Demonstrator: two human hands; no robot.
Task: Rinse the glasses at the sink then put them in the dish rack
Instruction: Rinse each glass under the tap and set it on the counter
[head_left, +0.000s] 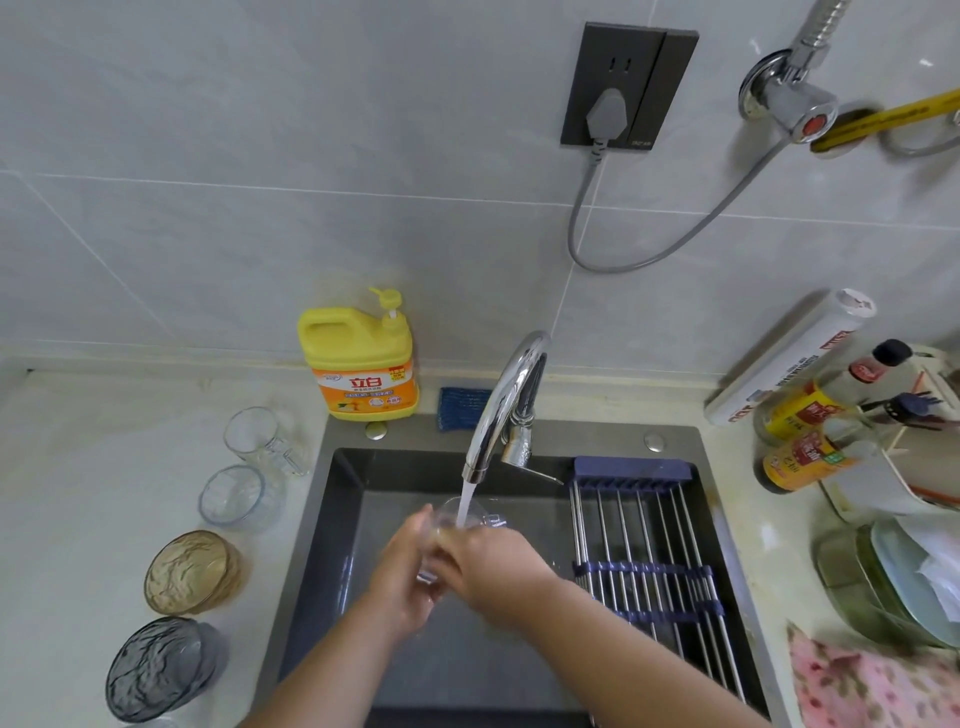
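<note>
Glass (442, 521): clear, above the sink (332, 519), under the faucet (501, 405) stream.
Left hand (410, 577): fingers wrapped round the Glass.
Right hand (493, 569): apparently gripping its right side; motion-blurred.
Dish rack (644, 540): across the sink's right half.

We can read one thing for sure — the white characters 立白 on the orange label (370, 391) of the yellow detergent jug (357, 340), beyond the fingers (422, 526) and to their left. Far to the right of the fingers, two bottles (802, 461) wear yellow-and-red labels and a long white box (789, 358) bears red and dark lettering; we cannot make out either. The small mark on the wall socket (626, 85), high beyond the fingers, is too tiny to read.
</note>
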